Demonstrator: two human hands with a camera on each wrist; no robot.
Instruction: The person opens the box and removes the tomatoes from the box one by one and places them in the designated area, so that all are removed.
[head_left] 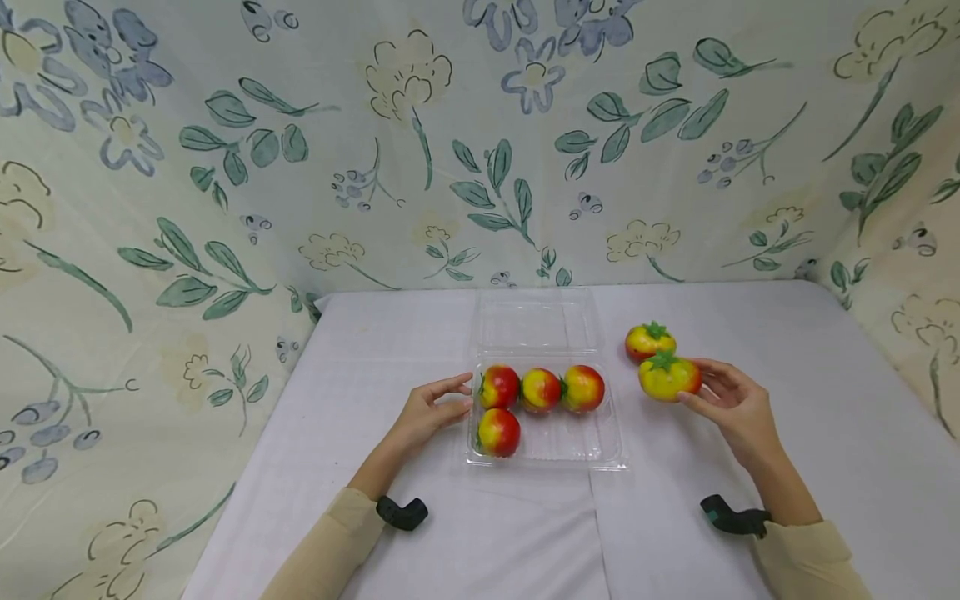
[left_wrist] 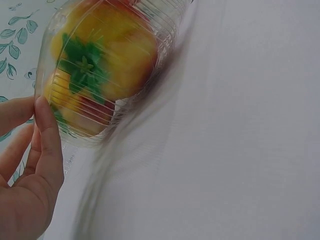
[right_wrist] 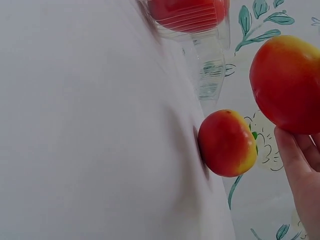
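Note:
A clear plastic clamshell box (head_left: 555,454) lies unfolded on the white cloth, its lid (head_left: 536,325) laid back behind it. Three red-and-yellow tomatoes (head_left: 541,390) with green leafy tops form its back row, and another tomato (head_left: 498,432) sits front left. My left hand (head_left: 431,408) pinches the box's left edge between thumb and finger, seen closer in the left wrist view. To the right of the box, my right hand (head_left: 738,408) holds a tomato (head_left: 667,379) above the cloth by its right side. A loose tomato (right_wrist: 227,143) rests on the cloth just behind it.
White cloth (head_left: 375,350) covers the table. A floral-patterned curtain (head_left: 420,167) rises behind it and along both sides. Each wrist carries a black strap-on piece, one on the left (head_left: 402,513) and one on the right (head_left: 735,517).

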